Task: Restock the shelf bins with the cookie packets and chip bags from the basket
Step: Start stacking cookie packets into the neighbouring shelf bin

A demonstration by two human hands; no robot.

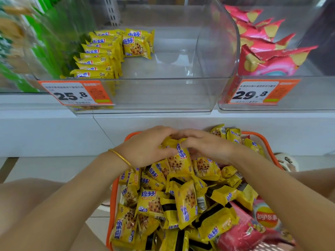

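Cookie packets (178,148): yellow, one bunch at the far end of the orange basket (129,136), atop the heap. My left hand (146,147) and right hand (204,145) both curl round it. Clear bin (163,95), far: part-stocked along its left.

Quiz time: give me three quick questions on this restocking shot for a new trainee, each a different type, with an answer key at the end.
1. True or false: the cookie bin is packed full.
2. The left hand and right hand, over the basket, are gripping: A) red chip bags B) yellow cookie packets C) a price label.
3. Fill in: the tag on the chip bin reads ___.

Key: 1 false, its right side is bare; 2 B; 3 29.8.
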